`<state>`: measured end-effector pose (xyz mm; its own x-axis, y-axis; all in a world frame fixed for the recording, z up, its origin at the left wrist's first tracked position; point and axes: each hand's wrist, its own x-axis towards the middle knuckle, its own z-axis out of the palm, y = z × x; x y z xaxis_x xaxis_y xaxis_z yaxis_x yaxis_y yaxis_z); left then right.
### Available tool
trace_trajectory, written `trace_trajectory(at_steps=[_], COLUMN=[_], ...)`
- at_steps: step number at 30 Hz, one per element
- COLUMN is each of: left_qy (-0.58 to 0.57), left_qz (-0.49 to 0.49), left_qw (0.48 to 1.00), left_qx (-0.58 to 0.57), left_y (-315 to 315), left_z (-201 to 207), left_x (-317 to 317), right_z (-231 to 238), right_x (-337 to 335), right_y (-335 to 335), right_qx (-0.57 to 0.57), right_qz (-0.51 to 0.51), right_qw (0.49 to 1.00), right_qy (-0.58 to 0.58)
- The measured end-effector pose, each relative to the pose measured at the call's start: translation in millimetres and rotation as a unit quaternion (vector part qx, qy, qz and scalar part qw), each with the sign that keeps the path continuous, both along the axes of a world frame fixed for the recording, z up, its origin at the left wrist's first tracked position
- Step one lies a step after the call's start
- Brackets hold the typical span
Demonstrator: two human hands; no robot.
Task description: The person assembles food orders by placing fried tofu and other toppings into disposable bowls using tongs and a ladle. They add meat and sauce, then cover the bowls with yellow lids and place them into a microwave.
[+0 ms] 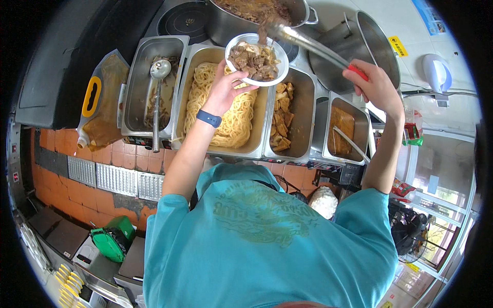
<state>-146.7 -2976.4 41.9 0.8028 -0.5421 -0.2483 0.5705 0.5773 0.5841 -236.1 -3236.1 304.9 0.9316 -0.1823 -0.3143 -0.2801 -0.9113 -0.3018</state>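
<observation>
My left hand (226, 92) grips a white bowl (282, 72) from below and its near side, over the tray of noodles. Chunks of brown meat (254, 64) fill the bowl, with something pale among them at the far side. Closed around the red handle of metal tongs (321, 50), my right hand (377, 87) is to the right of the bowl. The tongs reach left to the bowl's far rim, their tips smeared by motion. A dark piece of meat (263, 35) shows beside those tips, above the bowl.
Beyond the bowl stands a large pot (221, 25) of meat. Steel trays hold noodles (221, 120), brown chunks (281, 118), an orange-brown liquid (341, 126) and scraps with a ladle (160, 69). A tall pot (354, 46) is at right; a yellow-handled jug (108, 97) is at left.
</observation>
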Motion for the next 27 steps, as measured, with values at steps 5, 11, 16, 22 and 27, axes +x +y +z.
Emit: trace_trajectory(at_steps=[5, 11, 16, 22, 27], left_qy=[-0.01, -0.013, 0.001, 0.0, -0.011], left_qz=[-0.017, -0.022, -0.01, -0.025, -0.014], left_qw=[1.0, 1.0, 0.999, 0.999, 1.0], left_qx=[0.003, 0.003, -0.043, -0.024, -0.023], left_y=[3.6, 8.7, 15.4, 14.8, 16.8], left_z=[2.1, 0.1, -2.6, -3.7, -3.2], left_x=[-14.5, -25.0, -26.0, -31.7, -38.3], right_z=[-11.1, -22.1, -5.5, -22.5, -29.1], right_x=[-4.1, -19.2, -31.8, -18.2, -25.2], right_y=[14.1, 5.7, 2.8, 20.2, 18.3], right_qx=[-0.01, -0.137, -0.134, -0.107, -0.065], right_qz=[0.114, 0.18, 0.169, 0.173, 0.121], right_qw=[0.992, 0.974, 0.976, 0.979, 0.988], right_qy=[0.06, -0.015, 0.012, -0.006, -0.069])
